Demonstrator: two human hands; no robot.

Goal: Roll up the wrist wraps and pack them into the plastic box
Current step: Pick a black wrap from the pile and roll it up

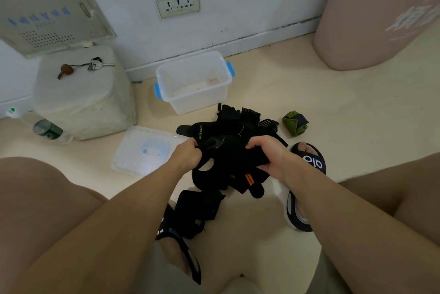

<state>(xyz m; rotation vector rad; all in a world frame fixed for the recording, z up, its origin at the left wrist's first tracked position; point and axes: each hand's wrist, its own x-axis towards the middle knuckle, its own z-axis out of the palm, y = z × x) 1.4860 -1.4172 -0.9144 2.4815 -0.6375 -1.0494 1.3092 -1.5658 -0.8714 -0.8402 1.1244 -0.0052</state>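
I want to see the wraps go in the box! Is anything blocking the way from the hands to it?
Nothing visible does. Both hands, left hand and right hand, grip the black wraps. The plastic box is open, and its lid lies aside on the floor.

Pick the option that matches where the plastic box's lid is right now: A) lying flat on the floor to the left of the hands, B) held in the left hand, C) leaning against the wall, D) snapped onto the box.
A: the clear lid lies flat on the floor left of the left hand, while the plastic box stands open.
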